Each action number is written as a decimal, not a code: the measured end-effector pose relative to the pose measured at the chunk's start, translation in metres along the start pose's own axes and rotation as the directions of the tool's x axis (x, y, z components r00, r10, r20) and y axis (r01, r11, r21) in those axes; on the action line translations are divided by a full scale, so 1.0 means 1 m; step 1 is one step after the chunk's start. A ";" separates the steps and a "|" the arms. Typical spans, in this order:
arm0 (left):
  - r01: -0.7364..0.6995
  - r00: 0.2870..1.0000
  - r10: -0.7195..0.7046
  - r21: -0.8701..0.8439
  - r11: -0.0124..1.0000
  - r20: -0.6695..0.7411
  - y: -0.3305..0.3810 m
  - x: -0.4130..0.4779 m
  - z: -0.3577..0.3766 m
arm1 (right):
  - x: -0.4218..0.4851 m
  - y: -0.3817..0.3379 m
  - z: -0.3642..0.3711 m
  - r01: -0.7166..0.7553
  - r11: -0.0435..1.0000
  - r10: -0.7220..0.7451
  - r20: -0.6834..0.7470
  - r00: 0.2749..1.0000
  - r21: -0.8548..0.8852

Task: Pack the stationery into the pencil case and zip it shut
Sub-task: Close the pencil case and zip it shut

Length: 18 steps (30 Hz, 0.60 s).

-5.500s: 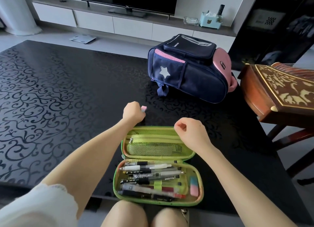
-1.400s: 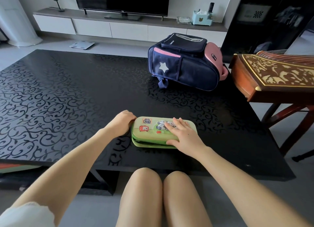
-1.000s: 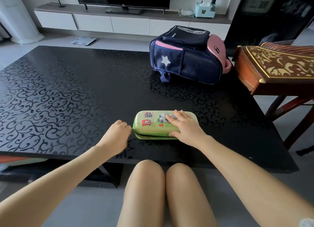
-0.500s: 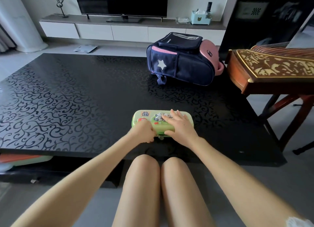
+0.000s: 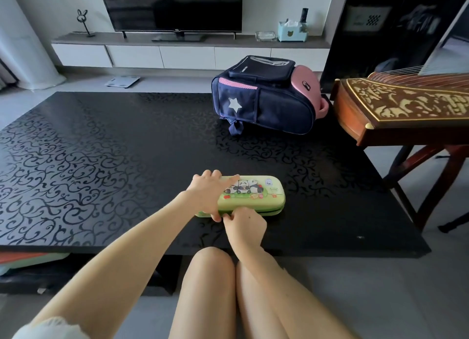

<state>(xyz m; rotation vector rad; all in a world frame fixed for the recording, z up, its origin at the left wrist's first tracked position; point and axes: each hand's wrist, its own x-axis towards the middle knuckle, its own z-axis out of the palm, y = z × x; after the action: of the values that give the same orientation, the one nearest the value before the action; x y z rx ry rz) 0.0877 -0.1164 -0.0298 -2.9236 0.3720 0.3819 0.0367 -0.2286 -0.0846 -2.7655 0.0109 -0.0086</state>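
Since half a second ago the two hands have changed roles: the left hand now lies flat over the left end of the pencil case, fingers spread on the lid and thumb down at the front seam, while the right hand has left the lid and is now at the front edge, its fingers pinched together at the seam. What they pinch is too small to see; it may be the zip pull, but I cannot tell.

The pencil case lies closed on the black table, near the front edge and a little right of the middle. Open table surface lies on its left, behind it and on its right. The backpack stands well apart at the far side, and the wooden instrument reaches over the right far corner.

The case is light green with rounded corners, and on the lid is a picture of pandas with small stickers. At the right part of the front side a dark line still shows between the two halves.
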 end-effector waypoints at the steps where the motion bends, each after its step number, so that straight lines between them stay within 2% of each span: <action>1: 0.007 1.000 -0.008 -0.009 1.000 -0.010 -0.002 -0.001 0.000 | 0.000 0.001 0.000 0.008 1.000 -0.008 -0.008 1.000 0.011; 5: 0.063 0.996 -0.068 -0.079 0.995 -0.054 -0.001 -0.013 0.006 | 0.001 0.014 -0.007 0.088 0.993 -0.086 -0.030 0.996 0.081; 7: 0.043 0.996 -0.050 -0.098 0.994 -0.077 -0.001 -0.020 0.010 | -0.003 0.023 -0.013 0.249 0.968 -0.249 -0.042 0.968 -0.017; 8: 0.019 0.996 -0.028 -0.094 0.995 -0.088 -0.002 -0.023 0.012 | -0.003 0.031 -0.015 0.284 0.957 -0.285 -0.016 0.958 -0.057; 10: -0.020 0.995 0.013 -0.067 0.998 -0.103 -0.008 -0.031 0.013 | 0.001 0.055 -0.022 0.313 0.945 -0.315 0.001 0.949 -0.097; 12: -0.035 0.994 0.030 -0.049 0.998 -0.108 -0.015 -0.037 0.016 | 0.008 0.083 -0.036 0.318 0.935 -0.328 -0.043 0.944 -0.155; 15: -0.069 0.992 0.066 -0.021 0.997 -0.111 -0.021 -0.040 0.020 | 0.027 0.119 -0.047 0.314 0.937 -0.316 0.011 0.949 -0.155; 18: -0.135 0.984 0.137 0.018 0.991 -0.111 -0.022 -0.037 0.020 | 0.055 0.124 -0.048 0.321 0.942 -0.319 0.029 0.947 -0.097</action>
<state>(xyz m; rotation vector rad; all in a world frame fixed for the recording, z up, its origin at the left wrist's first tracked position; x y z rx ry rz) 0.0541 -0.0835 -0.0364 -2.9258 0.5902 0.2336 0.0907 -0.3618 -0.0854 -2.8348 -0.4539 -0.0785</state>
